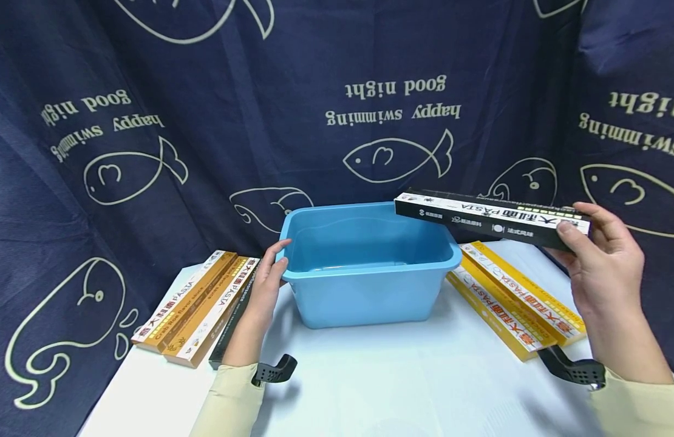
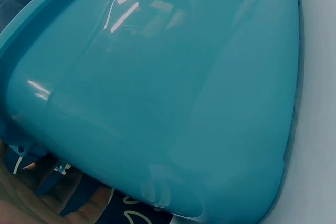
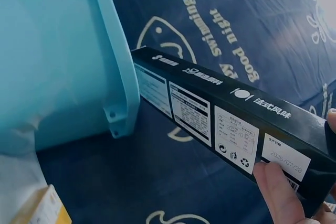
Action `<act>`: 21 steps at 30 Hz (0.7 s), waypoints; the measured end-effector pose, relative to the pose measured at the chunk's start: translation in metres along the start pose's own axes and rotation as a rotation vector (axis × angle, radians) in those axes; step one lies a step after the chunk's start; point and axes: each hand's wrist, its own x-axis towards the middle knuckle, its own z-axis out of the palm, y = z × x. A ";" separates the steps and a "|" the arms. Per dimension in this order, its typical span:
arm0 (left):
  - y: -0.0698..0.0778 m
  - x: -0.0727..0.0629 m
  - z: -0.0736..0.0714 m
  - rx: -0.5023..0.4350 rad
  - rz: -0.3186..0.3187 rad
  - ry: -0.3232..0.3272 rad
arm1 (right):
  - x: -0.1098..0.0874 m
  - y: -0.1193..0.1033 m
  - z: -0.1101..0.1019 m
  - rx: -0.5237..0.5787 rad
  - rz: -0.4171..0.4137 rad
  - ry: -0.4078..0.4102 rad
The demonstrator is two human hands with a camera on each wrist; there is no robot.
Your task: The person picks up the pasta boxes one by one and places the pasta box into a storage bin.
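Observation:
A long black pasta box (image 1: 479, 213) is held at one end by my right hand (image 1: 607, 276), thumb on its front face and fingers behind. Raised above the table, it slants slightly, its far end overlapping the right back rim of a blue plastic tub (image 1: 370, 297) in the head view. Two fingertips (image 3: 274, 174) press its label side in the right wrist view. My left hand (image 1: 266, 285) grips the left rim of the tub, with fingers under the lip in the left wrist view. The tub stands upright; its visible inside holds nothing.
Left of the tub lie brown pasta boxes (image 1: 192, 297) and a black box (image 1: 228, 340), partly behind my left forearm. Two yellow pasta boxes (image 1: 512, 291) lie to the right, near my right wrist. A dark blue fish-print cloth (image 1: 293, 121) hangs behind the white table (image 1: 359, 376).

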 end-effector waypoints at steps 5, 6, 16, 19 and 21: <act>-0.001 0.001 0.000 0.005 0.001 0.004 | -0.003 0.004 0.008 0.010 0.001 -0.082; -0.001 0.001 0.000 0.005 0.001 0.003 | -0.003 0.005 0.010 0.009 -0.002 -0.093; -0.001 0.000 0.001 -0.008 -0.009 0.005 | -0.003 0.015 0.021 0.029 0.010 -0.204; 0.001 0.000 0.002 -0.004 -0.006 0.007 | -0.003 0.017 0.026 0.010 0.015 -0.240; 0.001 0.000 0.001 -0.002 -0.008 0.009 | -0.003 0.018 0.030 -0.018 0.020 -0.263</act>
